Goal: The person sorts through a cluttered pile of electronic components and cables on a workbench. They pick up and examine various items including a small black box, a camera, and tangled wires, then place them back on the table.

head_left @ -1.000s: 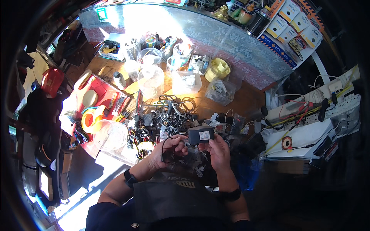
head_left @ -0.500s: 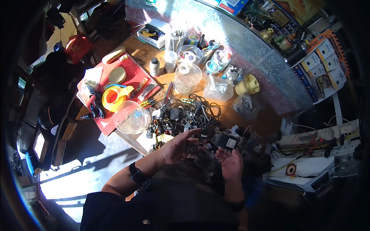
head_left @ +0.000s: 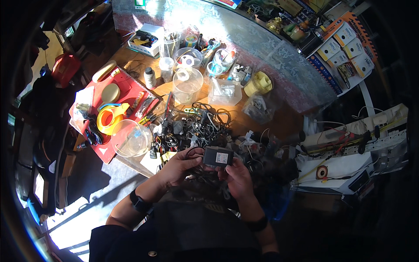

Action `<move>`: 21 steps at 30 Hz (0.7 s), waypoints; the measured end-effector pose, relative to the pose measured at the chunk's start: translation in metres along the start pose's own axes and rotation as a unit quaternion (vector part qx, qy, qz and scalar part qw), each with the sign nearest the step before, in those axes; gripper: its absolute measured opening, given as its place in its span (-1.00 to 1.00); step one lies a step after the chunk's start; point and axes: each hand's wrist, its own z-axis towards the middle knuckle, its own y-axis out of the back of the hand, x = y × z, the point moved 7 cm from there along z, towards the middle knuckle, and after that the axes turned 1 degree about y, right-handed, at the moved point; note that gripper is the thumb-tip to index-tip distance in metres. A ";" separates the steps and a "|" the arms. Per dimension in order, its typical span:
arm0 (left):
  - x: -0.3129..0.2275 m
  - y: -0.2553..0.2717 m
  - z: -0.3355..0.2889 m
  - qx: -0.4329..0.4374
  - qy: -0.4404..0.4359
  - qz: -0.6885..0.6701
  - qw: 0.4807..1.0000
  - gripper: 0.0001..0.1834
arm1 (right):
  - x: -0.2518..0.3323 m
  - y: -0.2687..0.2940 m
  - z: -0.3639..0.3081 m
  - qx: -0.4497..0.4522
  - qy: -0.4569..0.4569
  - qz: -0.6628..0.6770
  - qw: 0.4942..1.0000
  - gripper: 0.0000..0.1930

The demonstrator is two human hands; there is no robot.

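Note:
A black box-shaped power adapter (head_left: 210, 156) with a white label is held up over the near edge of the table, label side facing me. My right hand (head_left: 239, 178) is closed on its lower right corner. At its left end, my left hand (head_left: 175, 169) is closed around a dark cable, thumb on top; the fingers behind are partly hidden. Just beyond both hands lies a tangled heap of black cables (head_left: 205, 124) with plugs. More dark cords and small bagged pieces lie in shadow to the right and under the hands.
Left on the table are a red folder (head_left: 126, 85), an orange tape roll (head_left: 107, 118) and a clear round tub (head_left: 131, 139). Clear containers (head_left: 187, 85), a spool (head_left: 149, 78) and a yellow cup (head_left: 258, 84) stand farther back. A white box (head_left: 334, 168) sits at the right.
The adapter has turned its label toward me and moved closer to my left hand. My right fingers, loosely spread before, have closed on it. The whole view has shifted.

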 end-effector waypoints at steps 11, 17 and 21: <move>-0.022 -0.002 -0.015 -0.008 -0.059 0.039 0.997 -0.67 | -0.004 -0.013 0.005 0.015 -0.002 -0.012 1.000 -0.67; -0.026 -0.003 -0.019 -0.009 -0.054 0.055 0.997 -0.68 | -0.004 -0.016 0.006 0.019 -0.011 -0.039 0.999 -0.66; -0.025 0.000 -0.021 -0.026 -0.047 0.043 0.998 -0.68 | -0.003 -0.017 0.007 0.016 -0.013 -0.049 0.999 -0.66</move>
